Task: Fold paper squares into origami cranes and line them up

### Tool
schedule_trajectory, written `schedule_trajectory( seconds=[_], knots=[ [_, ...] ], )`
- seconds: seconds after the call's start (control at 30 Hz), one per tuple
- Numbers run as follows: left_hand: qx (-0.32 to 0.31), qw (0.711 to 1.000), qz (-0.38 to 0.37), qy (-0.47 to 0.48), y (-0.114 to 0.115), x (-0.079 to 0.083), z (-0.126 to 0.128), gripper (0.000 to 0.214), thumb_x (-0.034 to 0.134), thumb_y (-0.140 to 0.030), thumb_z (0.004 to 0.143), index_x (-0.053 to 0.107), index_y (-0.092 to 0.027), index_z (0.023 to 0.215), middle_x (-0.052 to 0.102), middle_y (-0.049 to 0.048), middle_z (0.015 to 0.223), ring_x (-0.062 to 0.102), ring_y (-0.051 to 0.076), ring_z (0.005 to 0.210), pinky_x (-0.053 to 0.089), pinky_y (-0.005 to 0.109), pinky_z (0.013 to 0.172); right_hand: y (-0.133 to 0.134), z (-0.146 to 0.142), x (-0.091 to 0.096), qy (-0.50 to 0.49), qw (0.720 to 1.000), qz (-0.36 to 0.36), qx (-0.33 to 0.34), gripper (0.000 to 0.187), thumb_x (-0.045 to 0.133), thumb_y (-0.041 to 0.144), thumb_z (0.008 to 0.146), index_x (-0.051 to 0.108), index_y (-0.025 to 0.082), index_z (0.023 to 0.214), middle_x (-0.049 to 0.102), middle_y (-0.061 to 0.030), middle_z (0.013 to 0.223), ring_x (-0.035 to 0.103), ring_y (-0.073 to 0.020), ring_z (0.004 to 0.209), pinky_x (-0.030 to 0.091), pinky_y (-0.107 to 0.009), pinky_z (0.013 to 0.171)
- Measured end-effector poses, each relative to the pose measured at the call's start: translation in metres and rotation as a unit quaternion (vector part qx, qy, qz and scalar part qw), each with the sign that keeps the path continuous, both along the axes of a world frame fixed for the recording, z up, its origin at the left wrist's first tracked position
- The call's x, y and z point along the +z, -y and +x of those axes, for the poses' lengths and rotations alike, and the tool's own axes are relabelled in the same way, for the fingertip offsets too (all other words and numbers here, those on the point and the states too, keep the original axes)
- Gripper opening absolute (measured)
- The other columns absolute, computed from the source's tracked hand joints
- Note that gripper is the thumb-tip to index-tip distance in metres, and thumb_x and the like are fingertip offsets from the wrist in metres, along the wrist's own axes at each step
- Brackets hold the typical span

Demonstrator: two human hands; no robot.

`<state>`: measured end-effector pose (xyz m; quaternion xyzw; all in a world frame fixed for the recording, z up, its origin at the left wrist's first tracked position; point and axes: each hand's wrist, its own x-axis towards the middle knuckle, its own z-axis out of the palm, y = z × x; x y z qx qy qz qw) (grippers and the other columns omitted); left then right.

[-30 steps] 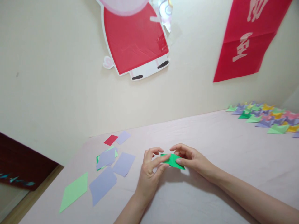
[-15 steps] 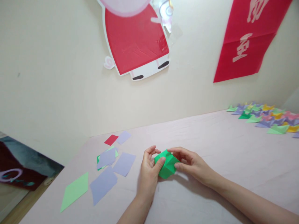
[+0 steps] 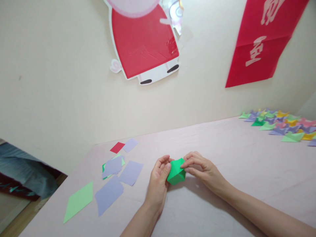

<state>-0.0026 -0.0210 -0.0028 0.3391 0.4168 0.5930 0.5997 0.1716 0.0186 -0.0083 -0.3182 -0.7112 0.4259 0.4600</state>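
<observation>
Left hand [image 3: 158, 177]: gripping the green paper [image 3: 176, 172] by its left side, thumb on top.
Right hand [image 3: 204, 167]: pinching the same piece at its right edge, thumb and fingers close together.
Green paper: creased, partly folded, held between both hands over the pale surface [image 3: 185, 215].
Loose sheets [image 3: 109, 196]: lavender, green and red, spread left of the left hand.
Folded pieces [image 3: 278, 131]: multicoloured, in rows at far right, near the wall [image 3: 74, 82].

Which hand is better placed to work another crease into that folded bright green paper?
Probably the right hand: its fingertips are at the right edge of the folded bright green paper. The left hand grips the opposite side, thumb in front, so it seems better suited to steadying.
</observation>
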Motion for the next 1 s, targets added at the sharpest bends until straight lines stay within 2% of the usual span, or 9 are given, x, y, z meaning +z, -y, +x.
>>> schedule_trajectory(
  seconds=[0.17,0.27,0.33,0.4,0.5,0.57,0.63,0.83,1.0],
  knots=[
    [-0.062,0.998,0.024,-0.014,0.0019,0.0001,0.0047,0.048,0.075,-0.037,0.078,0.054,-0.019,0.117,0.059,0.0092,0.116,0.059,0.019,0.100,0.047,0.027,0.080,0.0051,-0.0034,0.0039,0.014,0.998,0.034,0.055,0.012,0.065,0.034,0.087,0.073,0.027,0.080,0.058,-0.0050,0.115,0.050,-0.0234,0.112,0.038,-0.040,0.099],
    [-0.097,0.995,0.018,-0.034,0.0018,-0.0014,0.0059,0.048,0.073,-0.039,0.078,0.053,-0.019,0.116,0.061,0.0095,0.115,0.059,0.020,0.100,0.046,0.030,0.084,0.0057,-0.0044,0.0029,0.000,0.995,0.032,0.093,0.011,0.064,0.030,0.088,0.070,0.025,0.081,0.063,-0.0047,0.111,0.054,-0.0218,0.108,0.040,-0.037,0.096],
    [-0.079,0.991,0.030,-0.100,0.0019,-0.0017,0.0049,0.039,0.068,-0.044,0.082,0.056,-0.018,0.109,0.062,0.0080,0.109,0.059,0.020,0.097,0.046,0.030,0.082,0.0043,-0.0040,0.0010,-0.008,0.996,0.033,0.087,0.010,0.064,0.028,0.088,0.069,0.024,0.081,0.066,-0.0040,0.099,0.058,-0.0201,0.099,0.042,-0.035,0.090],
    [-0.033,0.975,0.081,-0.203,0.0028,-0.0005,0.0026,0.031,0.060,-0.047,0.087,0.061,-0.019,0.098,0.062,0.0066,0.105,0.058,0.020,0.096,0.045,0.030,0.080,0.0026,-0.0033,-0.0012,-0.017,0.997,0.026,0.065,0.010,0.063,0.027,0.088,0.069,0.023,0.081,0.065,-0.0030,0.089,0.058,-0.0186,0.089,0.043,-0.032,0.083],
    [0.021,0.922,0.171,-0.346,0.0059,0.0037,-0.0015,0.020,0.059,-0.040,0.088,0.064,-0.020,0.088,0.061,0.0037,0.097,0.056,0.020,0.095,0.042,0.030,0.082,0.0021,-0.0029,-0.0032,-0.017,0.999,-0.001,0.034,0.010,0.061,0.024,0.088,0.067,0.021,0.081,0.062,-0.0021,0.083,0.056,-0.0166,0.079,0.042,-0.029,0.071],
    [0.032,0.894,0.196,-0.401,0.0082,0.0063,-0.0030,0.010,0.062,-0.031,0.087,0.063,-0.021,0.085,0.061,0.0012,0.089,0.056,0.018,0.091,0.041,0.030,0.083,0.0032,-0.0033,-0.0034,-0.009,1.000,-0.016,0.024,0.009,0.060,0.023,0.086,0.067,0.020,0.081,0.060,-0.0014,0.080,0.053,-0.0153,0.073,0.041,-0.027,0.066],
    [0.037,0.882,0.203,-0.423,0.0097,0.0075,-0.0032,0.008,0.062,-0.025,0.087,0.062,-0.021,0.080,0.061,-0.0004,0.085,0.056,0.017,0.088,0.040,0.029,0.081,0.0046,-0.0040,-0.0032,-0.005,1.000,-0.026,0.016,0.007,0.061,0.022,0.084,0.066,0.020,0.080,0.058,-0.0002,0.076,0.051,-0.0141,0.069,0.040,-0.026,0.064],
    [0.042,0.880,0.208,-0.424,0.0088,0.0068,-0.0014,0.010,0.061,-0.022,0.088,0.062,-0.021,0.079,0.061,-0.0016,0.083,0.056,0.016,0.086,0.040,0.029,0.080,0.0045,-0.0048,-0.0044,-0.017,0.998,-0.068,-0.009,0.008,0.064,0.025,0.081,0.064,0.020,0.088,0.058,0.0015,0.075,0.053,-0.0135,0.068,0.041,-0.025,0.064],
    [0.044,0.875,0.218,-0.431,0.0081,0.0073,-0.0029,0.011,0.060,-0.023,0.089,0.061,-0.021,0.078,0.061,-0.0012,0.083,0.055,0.017,0.086,0.040,0.029,0.079,0.0037,-0.0050,-0.0037,-0.004,0.998,-0.069,-0.003,0.009,0.063,0.027,0.082,0.065,0.019,0.080,0.057,0.0010,0.073,0.052,-0.0135,0.067,0.040,-0.025,0.063]
  ],
)
